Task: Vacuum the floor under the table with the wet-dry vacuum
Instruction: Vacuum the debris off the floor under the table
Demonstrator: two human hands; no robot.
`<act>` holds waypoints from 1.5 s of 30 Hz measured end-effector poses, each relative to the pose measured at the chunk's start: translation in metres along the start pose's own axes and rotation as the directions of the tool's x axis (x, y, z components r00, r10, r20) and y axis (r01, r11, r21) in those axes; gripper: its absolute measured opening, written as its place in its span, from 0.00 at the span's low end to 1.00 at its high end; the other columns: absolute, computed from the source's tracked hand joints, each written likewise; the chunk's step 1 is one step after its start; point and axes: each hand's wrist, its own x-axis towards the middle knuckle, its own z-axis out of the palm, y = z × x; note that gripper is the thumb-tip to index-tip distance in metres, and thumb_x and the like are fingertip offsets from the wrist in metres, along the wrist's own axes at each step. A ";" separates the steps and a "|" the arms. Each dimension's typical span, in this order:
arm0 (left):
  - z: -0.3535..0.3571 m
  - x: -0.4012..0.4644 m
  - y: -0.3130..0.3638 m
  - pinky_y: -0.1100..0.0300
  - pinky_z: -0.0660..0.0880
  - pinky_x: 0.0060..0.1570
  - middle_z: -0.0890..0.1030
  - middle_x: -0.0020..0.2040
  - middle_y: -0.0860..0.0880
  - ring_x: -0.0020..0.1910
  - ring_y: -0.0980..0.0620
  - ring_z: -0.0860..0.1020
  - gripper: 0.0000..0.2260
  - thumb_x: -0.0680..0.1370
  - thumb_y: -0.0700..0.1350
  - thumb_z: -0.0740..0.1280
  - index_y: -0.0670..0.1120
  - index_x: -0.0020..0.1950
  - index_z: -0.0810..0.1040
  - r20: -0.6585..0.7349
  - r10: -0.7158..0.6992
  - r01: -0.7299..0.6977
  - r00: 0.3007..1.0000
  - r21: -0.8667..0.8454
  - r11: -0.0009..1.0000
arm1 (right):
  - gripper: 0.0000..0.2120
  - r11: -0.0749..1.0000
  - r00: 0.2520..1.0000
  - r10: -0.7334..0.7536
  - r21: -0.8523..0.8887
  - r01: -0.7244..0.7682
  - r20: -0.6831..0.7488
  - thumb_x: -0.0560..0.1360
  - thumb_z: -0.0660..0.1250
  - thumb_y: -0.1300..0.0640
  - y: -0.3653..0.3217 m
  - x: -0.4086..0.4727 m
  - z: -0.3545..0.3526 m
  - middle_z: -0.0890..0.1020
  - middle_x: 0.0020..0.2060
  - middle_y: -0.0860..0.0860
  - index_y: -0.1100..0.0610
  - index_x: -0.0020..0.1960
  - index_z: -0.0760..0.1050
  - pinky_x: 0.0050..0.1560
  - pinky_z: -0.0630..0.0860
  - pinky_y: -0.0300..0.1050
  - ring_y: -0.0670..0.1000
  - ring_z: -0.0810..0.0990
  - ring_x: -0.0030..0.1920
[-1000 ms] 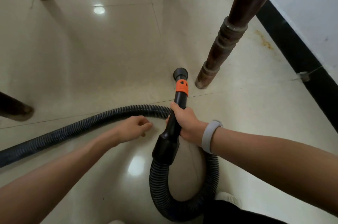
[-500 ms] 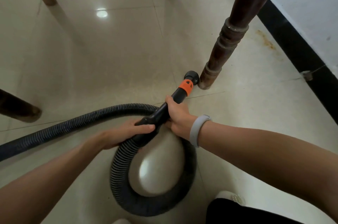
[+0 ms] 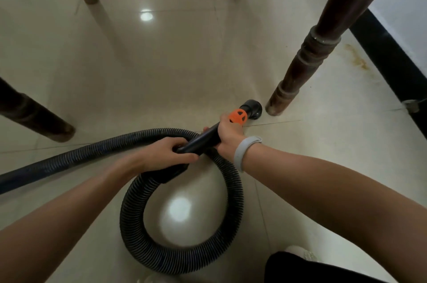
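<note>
1. Far left, a dark table leg (image 3: pixel 34 118) is seen slanting down to the pale tiled floor (image 3: pixel 161 70), with two more legs planted farther back.
2. The ribbed black hose (image 3: pixel 76 155) is run in from the left edge, passed under the hands and coiled into one full loop on the tiles just in front of the person.
3. The left hand (image 3: pixel 166 155) is wrapped over the wide black cuff where hose meets wand — fingers curled round it, thumb tucked beneath.
4. The black wand (image 3: pixel 205 139) is held at a low angle, pointed up and to the right.
5. The right hand (image 3: pixel 227 132) is clamped round the wand just behind the orange collar (image 3: pixel 239 116) — fingers closed about the tube, a pale wristband (image 3: pixel 242 151) worn on the wrist.
6. The round nozzle (image 3: pixel 253 108) is set down at the floor, just beside the foot of the turned wooden leg (image 3: pixel 307 56); whether the two touch cannot be told.
7. Far right, a black skirting strip (image 3: pixel 381 40) is seen running along the wall.
</note>
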 end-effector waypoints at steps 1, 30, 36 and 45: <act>0.002 0.003 0.000 0.62 0.74 0.36 0.80 0.37 0.49 0.33 0.55 0.78 0.14 0.74 0.54 0.70 0.45 0.51 0.77 -0.051 0.031 -0.027 0.998 0.074 0.997 | 0.14 1.000 1.000 -0.002 0.009 0.002 0.004 0.81 0.58 0.53 0.002 -0.003 0.000 0.75 0.35 0.56 0.57 0.39 0.62 0.45 0.79 0.52 0.53 0.79 0.34; 0.058 0.068 0.059 0.55 0.79 0.46 0.81 0.38 0.49 0.37 0.51 0.80 0.04 0.74 0.47 0.70 0.48 0.45 0.77 0.653 -0.108 -0.062 0.750 0.232 0.971 | 0.09 0.994 0.995 0.083 0.074 -0.078 -0.059 0.79 0.61 0.53 0.019 -0.017 -0.138 0.76 0.41 0.57 0.58 0.46 0.65 0.30 0.80 0.47 0.55 0.79 0.38; 0.070 0.079 0.069 0.61 0.76 0.46 0.80 0.38 0.52 0.36 0.55 0.79 0.09 0.75 0.55 0.67 0.50 0.45 0.76 0.491 -0.036 -0.062 0.870 0.181 0.982 | 0.11 0.992 1.000 0.006 -0.125 -0.007 -0.014 0.78 0.62 0.51 -0.025 0.002 -0.131 0.75 0.40 0.56 0.57 0.49 0.65 0.35 0.79 0.48 0.54 0.78 0.37; 0.079 0.064 0.069 0.62 0.75 0.50 0.80 0.44 0.52 0.46 0.51 0.80 0.17 0.74 0.59 0.67 0.47 0.53 0.77 0.640 -0.114 -0.201 0.760 0.398 0.895 | 0.10 0.969 0.981 0.148 -0.181 -0.169 -0.125 0.79 0.60 0.53 0.001 -0.021 -0.140 0.77 0.39 0.57 0.59 0.44 0.66 0.28 0.80 0.45 0.55 0.79 0.35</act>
